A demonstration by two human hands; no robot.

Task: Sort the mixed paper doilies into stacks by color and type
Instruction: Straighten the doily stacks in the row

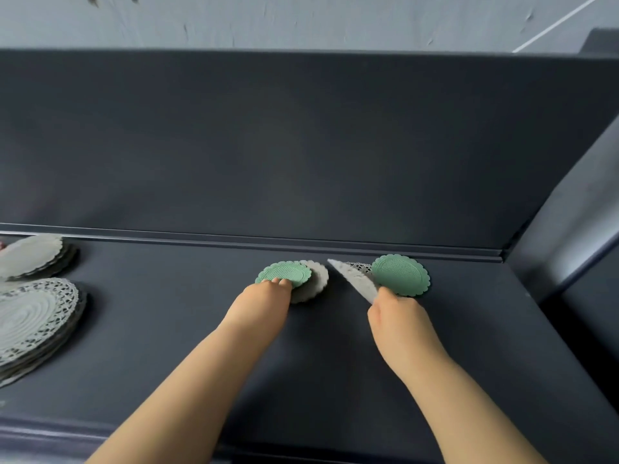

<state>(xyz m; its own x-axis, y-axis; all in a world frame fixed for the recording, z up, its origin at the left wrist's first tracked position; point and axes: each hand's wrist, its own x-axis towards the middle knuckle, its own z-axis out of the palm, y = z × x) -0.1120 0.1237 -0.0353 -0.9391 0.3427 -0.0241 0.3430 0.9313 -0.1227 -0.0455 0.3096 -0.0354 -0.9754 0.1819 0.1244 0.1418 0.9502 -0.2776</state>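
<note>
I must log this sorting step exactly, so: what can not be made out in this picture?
Head view:
Left hand: its own back hides how it holds the left round green scalloped paper doily.
Pale scalloped doily beneath it: largely covered.
White lace paper doily in the right hand: tilted and blurred, pattern unclear.
Large lace doily stack and plainer white stack: cut by the left edge.

Dark table, dark backboard, grey wall
</note>
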